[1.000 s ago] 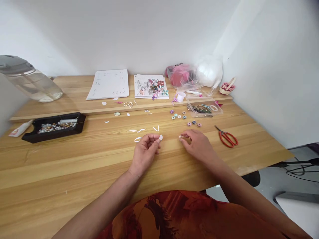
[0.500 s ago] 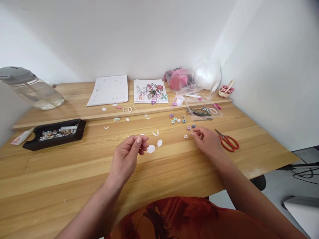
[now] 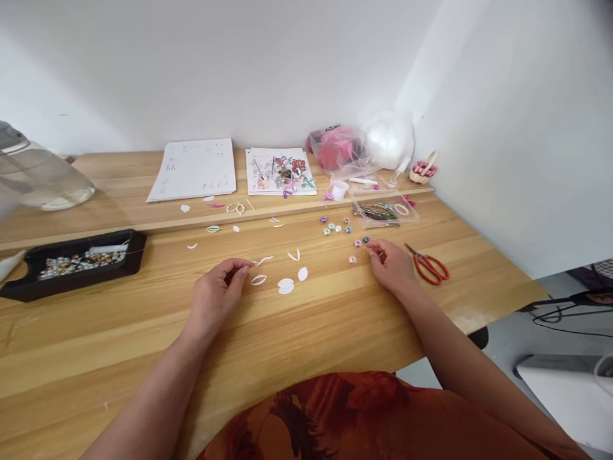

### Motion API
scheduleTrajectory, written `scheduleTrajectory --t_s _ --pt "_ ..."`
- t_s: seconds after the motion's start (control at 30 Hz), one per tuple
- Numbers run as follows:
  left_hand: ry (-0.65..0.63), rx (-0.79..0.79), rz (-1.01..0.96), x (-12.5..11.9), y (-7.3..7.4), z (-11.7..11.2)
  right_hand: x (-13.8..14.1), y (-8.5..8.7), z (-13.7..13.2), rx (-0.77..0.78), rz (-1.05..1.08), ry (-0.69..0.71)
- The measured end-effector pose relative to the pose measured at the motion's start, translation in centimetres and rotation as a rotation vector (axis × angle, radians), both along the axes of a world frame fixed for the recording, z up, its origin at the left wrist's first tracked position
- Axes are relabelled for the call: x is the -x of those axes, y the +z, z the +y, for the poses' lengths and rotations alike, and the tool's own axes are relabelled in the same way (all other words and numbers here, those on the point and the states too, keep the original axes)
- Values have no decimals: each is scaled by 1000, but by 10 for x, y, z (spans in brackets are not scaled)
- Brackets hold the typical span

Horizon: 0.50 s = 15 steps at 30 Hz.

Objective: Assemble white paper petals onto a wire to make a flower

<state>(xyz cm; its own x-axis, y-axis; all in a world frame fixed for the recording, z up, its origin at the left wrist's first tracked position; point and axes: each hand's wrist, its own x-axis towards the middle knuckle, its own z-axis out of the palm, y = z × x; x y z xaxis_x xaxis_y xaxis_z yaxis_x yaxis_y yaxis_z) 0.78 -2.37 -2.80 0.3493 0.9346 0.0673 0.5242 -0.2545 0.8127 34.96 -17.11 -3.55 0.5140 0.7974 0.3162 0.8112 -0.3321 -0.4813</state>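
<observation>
In the head view, your left hand point(image 3: 216, 295) rests near the middle of the pale wooden tabletop point(image 3: 335, 332), fingertips drawn together just beside the white leaf-shaped paper cutouts point(image 3: 286, 285); whether it pinches anything I cannot tell; your right hand point(image 3: 393, 263) lies curled toward the right edge, its hold likewise unclear, between the small rolled paper coils point(image 3: 353, 259) and the red-handled scissors point(image 3: 428, 265).

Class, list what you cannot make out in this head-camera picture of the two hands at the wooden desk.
Head view only.
Left hand: curled fingers hide whether it pinches anything.
Right hand: fingertips cover whatever lies beneath.
Clear jug: cut off by the left edge.
Black tray: contents too small to identify.
White sheet: print too small to read.
</observation>
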Motion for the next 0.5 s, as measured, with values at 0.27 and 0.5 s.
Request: scheduleTrajectory --t_s 0.27,0.5 --pt "0 62 -54 2 -8 8 1 -5 2 -81 20 -21" --pt "-1 51 -69 5 -15 15 1 -6 1 -177 102 -48"
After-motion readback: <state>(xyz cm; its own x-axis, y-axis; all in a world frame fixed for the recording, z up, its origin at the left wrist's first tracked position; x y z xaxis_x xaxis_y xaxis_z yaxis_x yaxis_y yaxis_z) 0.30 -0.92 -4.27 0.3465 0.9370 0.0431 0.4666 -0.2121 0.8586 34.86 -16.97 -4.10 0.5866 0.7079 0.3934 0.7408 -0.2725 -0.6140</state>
